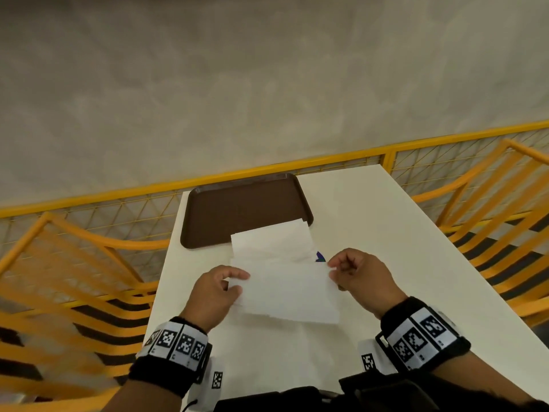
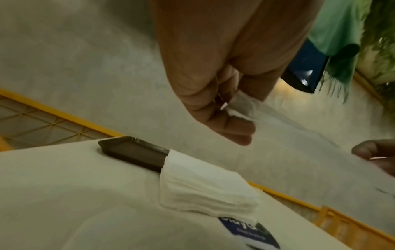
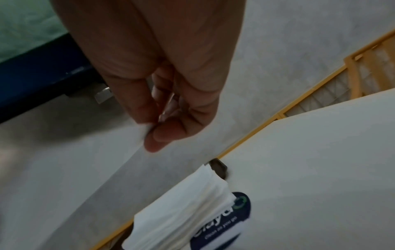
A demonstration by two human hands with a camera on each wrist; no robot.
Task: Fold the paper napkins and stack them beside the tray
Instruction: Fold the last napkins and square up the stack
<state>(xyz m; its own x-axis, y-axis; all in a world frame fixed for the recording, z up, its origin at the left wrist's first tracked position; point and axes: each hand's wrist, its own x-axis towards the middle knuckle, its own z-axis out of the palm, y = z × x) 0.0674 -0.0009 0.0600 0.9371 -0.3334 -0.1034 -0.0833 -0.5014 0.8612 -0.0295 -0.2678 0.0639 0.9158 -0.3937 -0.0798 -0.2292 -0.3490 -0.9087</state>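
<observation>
I hold one white paper napkin (image 1: 289, 292) stretched in the air above the white table (image 1: 386, 248). My left hand (image 1: 219, 288) pinches its left edge, and my right hand (image 1: 349, 270) pinches its right edge. In the left wrist view the left hand (image 2: 230, 108) has napkin paper bunched between thumb and fingers. In the right wrist view the right hand (image 3: 162, 125) pinches the sheet's edge. A stack of napkins (image 1: 271, 240) lies just beyond, at the near right corner of the brown tray (image 1: 237, 209). That stack (image 2: 205, 186) overlaps the tray's edge.
A blue and white sticker (image 3: 230, 219) lies on the table at the stack's right, partly under it. Yellow chairs (image 1: 490, 218) flank the table on both sides. A yellow mesh railing (image 1: 326, 162) runs behind the far edge.
</observation>
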